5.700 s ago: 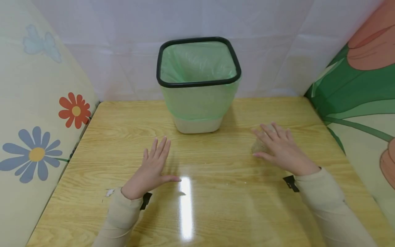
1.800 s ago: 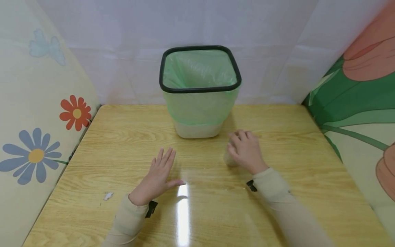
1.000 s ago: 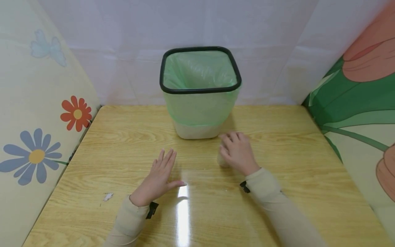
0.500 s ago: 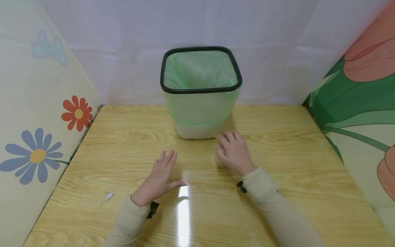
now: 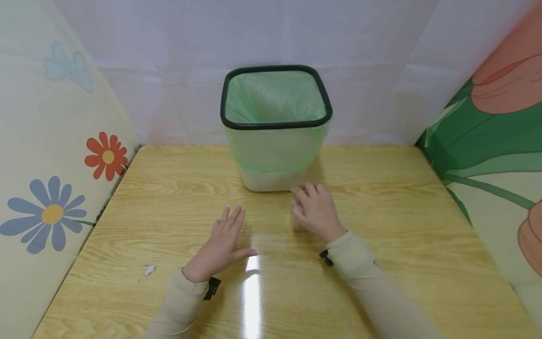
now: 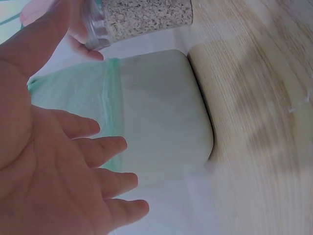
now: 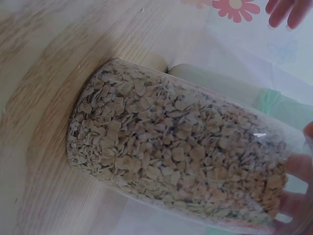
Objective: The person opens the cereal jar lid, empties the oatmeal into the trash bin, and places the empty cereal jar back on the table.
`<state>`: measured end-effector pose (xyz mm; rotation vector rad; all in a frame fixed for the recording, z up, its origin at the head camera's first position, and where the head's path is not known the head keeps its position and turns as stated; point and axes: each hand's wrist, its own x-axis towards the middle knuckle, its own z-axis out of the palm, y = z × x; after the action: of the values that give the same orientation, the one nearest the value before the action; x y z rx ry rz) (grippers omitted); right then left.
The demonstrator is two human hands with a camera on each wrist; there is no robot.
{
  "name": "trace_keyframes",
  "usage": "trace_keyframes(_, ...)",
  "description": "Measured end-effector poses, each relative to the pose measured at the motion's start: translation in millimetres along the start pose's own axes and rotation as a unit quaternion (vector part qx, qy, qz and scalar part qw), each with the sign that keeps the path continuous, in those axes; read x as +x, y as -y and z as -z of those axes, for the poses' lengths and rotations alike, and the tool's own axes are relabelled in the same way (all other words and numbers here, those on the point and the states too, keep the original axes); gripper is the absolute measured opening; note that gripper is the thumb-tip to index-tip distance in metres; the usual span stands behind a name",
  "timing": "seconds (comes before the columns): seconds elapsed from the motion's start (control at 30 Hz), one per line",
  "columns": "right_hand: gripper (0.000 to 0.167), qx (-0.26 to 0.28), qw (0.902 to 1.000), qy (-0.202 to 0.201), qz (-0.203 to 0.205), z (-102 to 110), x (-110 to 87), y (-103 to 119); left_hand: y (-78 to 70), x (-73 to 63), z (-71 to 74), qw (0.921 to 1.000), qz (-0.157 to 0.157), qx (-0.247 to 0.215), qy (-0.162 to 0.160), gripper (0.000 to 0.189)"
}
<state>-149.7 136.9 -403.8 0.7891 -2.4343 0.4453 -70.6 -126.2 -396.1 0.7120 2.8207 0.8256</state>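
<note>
A clear jar of rolled oats (image 7: 171, 147) stands upright with its base right at the tabletop, just in front of the bin. My right hand (image 5: 319, 212) grips it by the top from above, fingers curled round the neck. In the head view most of the jar (image 5: 298, 224) is hidden behind that hand. The left wrist view shows the oats (image 6: 149, 18) through the jar's side, with fingers at its clear neck. My left hand (image 5: 218, 245) is held open to the left of the jar, palm facing it, fingers spread and touching nothing.
A pale bin (image 5: 271, 181) with a black rim and green liner bag stands at the back middle of the wood-grain table (image 5: 372, 179). A white sheet (image 5: 178, 70) hangs behind it. Flower-printed panels (image 5: 63, 122) border both sides. A worn white patch (image 5: 149, 270) marks the tabletop at left.
My right hand was over the jar farther right; it has since gripped it and slid leftward with it, toward the middle, still moving slightly. The left hand has barely shifted.
</note>
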Motion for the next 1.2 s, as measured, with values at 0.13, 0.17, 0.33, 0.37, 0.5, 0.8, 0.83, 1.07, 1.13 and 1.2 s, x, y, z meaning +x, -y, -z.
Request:
trace_keyframes(0.13, 0.037, -0.003, 1.0000, 0.007, 0.002, -1, 0.7, 4, -0.5, 0.2, -0.6, 1.0000, 0.000, -0.005, 0.000, 0.096)
trace_keyframes(0.17, 0.037, -0.004, 1.0000, 0.009, 0.002, 0, 0.7, 5, -0.6, 0.2, -0.7, 1.0000, 0.000, -0.005, -0.001, 0.096)
trace_keyframes(0.33, 0.036, 0.000, 0.9998, 0.019, -0.004, 0, 2.1, 10, -1.4, 0.6, -1.6, 0.9999, -0.003, -0.007, -0.007, 0.096)
trace_keyframes(0.37, 0.036, -0.001, 0.9998, 0.019, -0.004, -1, 2.4, 11, -1.7, 0.7, -1.7, 0.9999, -0.003, -0.008, -0.007, 0.096)
trace_keyframes(0.5, 0.038, 0.002, 0.9999, 0.015, 0.000, -4, 3.7, 13, -2.4, 1.3, -3.0, 0.9999, -0.002, -0.014, -0.007, 0.096)
trace_keyframes(0.8, 0.037, 0.014, 0.9998, -0.006, 0.011, -10, 6.2, 21, -1.8, 1.6, -4.9, 0.9998, 0.000, -0.019, -0.010, 0.095)
trace_keyframes(0.83, 0.038, 0.014, 0.9998, -0.010, 0.014, -11, 6.7, 21, -1.6, 1.7, -5.1, 0.9997, -0.001, -0.020, -0.010, 0.095)
trace_keyframes(1.07, 0.036, 0.015, 0.9993, -0.018, 0.029, -13, 8.8, 26, -0.2, 2.6, -7.4, 0.9997, -0.002, -0.022, -0.012, 0.095)
trace_keyframes(1.13, 0.035, 0.016, 0.9995, -0.009, 0.025, -13, 9.1, 28, 0.4, 2.8, -8.4, 0.9996, -0.005, -0.021, -0.016, 0.095)
trace_keyframes(1.2, 0.035, 0.016, 0.9997, -0.001, 0.019, -13, 9.6, 29, 0.5, 2.6, -9.0, 0.9996, -0.007, -0.021, -0.019, 0.095)
